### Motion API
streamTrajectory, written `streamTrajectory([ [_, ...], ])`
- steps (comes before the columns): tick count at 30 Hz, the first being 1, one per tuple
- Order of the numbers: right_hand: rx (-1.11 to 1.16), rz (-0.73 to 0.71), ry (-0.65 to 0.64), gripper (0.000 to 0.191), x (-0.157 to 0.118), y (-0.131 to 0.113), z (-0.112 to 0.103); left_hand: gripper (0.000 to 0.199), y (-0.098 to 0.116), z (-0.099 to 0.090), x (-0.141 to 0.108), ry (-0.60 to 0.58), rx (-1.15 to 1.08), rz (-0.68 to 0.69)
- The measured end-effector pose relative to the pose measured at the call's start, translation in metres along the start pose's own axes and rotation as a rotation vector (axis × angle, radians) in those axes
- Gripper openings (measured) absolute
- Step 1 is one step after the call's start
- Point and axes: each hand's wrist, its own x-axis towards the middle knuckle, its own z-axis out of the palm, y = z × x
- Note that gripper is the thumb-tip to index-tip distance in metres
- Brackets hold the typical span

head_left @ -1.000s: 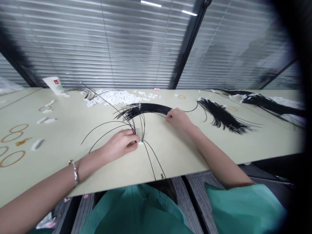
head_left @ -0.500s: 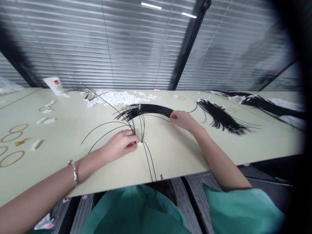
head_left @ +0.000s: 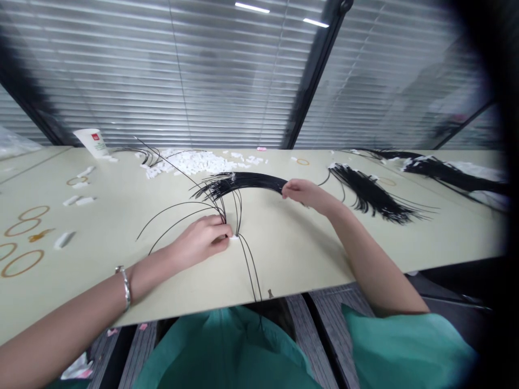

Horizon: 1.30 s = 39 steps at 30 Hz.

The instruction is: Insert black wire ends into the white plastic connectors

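My left hand [head_left: 207, 235] is closed at the middle of the table on a small white connector [head_left: 234, 237], mostly hidden by the fingers. Thin black wires [head_left: 238, 215] rise from it, and two more [head_left: 250, 265] run down past the table's front edge. Behind it, a thick bundle of black wires [head_left: 255, 180] arches to the right, its loose tips fanned out on the left. At the bundle's right end, my right hand [head_left: 305, 194] has its fingers pinched on the wires; how many it grips is hidden.
A heap of small white connectors [head_left: 198, 161] lies at the back, with a paper cup [head_left: 91, 142] to its left. More black wire bundles [head_left: 371, 194] rest on the right. Rubber bands [head_left: 22, 263] and several white pieces [head_left: 65, 240] are scattered on the left.
My right hand has turned slightly at the bundle's end. A thin wire that curved below the bundle towards it no longer shows. My left hand stays on the connector.
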Motion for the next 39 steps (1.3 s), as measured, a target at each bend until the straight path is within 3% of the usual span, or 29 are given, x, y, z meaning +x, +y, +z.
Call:
streamTrajectory([
  [4,0.552,-0.239,0.221,0.028,0.001,0.003,-0.019,0.018,0.001,0.001,-0.001,-0.004,-0.011,-0.005],
  [8,0.692,-0.325,0.474,0.034,-0.001,0.003,-0.028,0.018,0.002,0.001,-0.001,-0.012,-0.009,-0.03],
  [11,0.681,-0.275,0.539,0.035,-0.006,-0.008,-0.021,0.018,0.002,0.001,-0.001,-0.006,-0.011,-0.024],
  [14,0.7,-0.253,0.42,0.032,-0.011,-0.03,0.003,0.019,0.002,0.0,-0.001,-0.002,-0.008,-0.016],
  [19,0.754,-0.341,-0.064,0.031,-0.026,-0.074,0.057,0.019,0.002,-0.001,0.0,-0.016,-0.018,-0.006],
  [22,0.621,-0.381,-0.224,0.028,-0.034,-0.091,0.08,0.018,0.002,-0.001,0.0,-0.019,-0.01,-0.009],
  [28,0.358,-0.405,-0.105,0.017,-0.039,-0.091,0.095,0.018,0.001,0.0,0.0,-0.02,0.006,-0.007],
  [39,0.179,-0.448,-0.124,0.01,-0.036,-0.084,0.1,0.018,0.0,0.001,0.0,-0.04,0.019,-0.022],
])
